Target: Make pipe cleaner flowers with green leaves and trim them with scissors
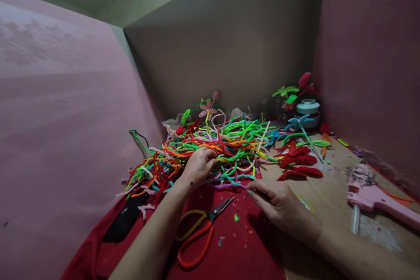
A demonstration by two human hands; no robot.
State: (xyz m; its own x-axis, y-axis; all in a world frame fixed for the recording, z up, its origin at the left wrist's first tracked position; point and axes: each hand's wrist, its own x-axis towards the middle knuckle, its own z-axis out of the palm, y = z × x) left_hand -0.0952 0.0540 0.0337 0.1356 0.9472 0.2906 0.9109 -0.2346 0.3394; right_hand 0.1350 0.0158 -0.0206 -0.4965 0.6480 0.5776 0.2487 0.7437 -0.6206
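A large tangled pile of pipe cleaners in green, red, orange, white and blue spreads across the work surface. My left hand reaches into its near side with fingers curled closed among the strands; which strands they grip is partly hidden. My right hand pinches the right end of a purple pipe cleaner, which lies along the pile's front edge. Below and between my hands, scissors with one yellow and one orange-red handle lie on the red cloth, blades slightly apart.
A black phone-like slab lies left. To the right are red fuzzy petals, a blue flower and a pink glue gun. A pale-lidded jar stands behind. Walls enclose the left, back and right.
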